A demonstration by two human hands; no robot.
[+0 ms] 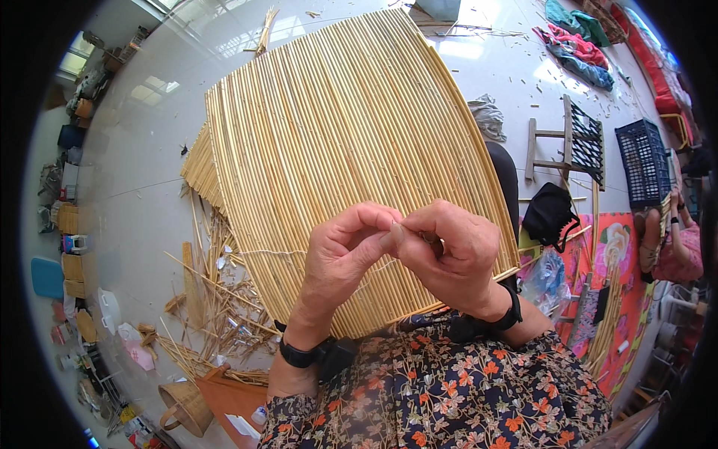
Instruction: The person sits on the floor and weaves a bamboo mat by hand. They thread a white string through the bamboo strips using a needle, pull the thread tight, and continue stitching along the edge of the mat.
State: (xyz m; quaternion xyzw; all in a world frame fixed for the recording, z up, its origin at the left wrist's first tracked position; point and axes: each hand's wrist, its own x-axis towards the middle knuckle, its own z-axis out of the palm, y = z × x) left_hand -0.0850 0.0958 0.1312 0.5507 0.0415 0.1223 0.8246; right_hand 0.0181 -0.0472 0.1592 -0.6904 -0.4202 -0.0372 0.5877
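Above the reed mat [329, 150] spread before the flowered shirt [456, 382], likely for easy reach, holding left hand [345, 243] and right hand [460, 243] with fingertips pinched together, perhaps for precision; cannot tell on what.

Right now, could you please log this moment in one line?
left hand: fingers pinched; right hand: fingers pinched, against left; anything held: cannot tell; straw-coloured mat: beneath hands; pale cord: across mat
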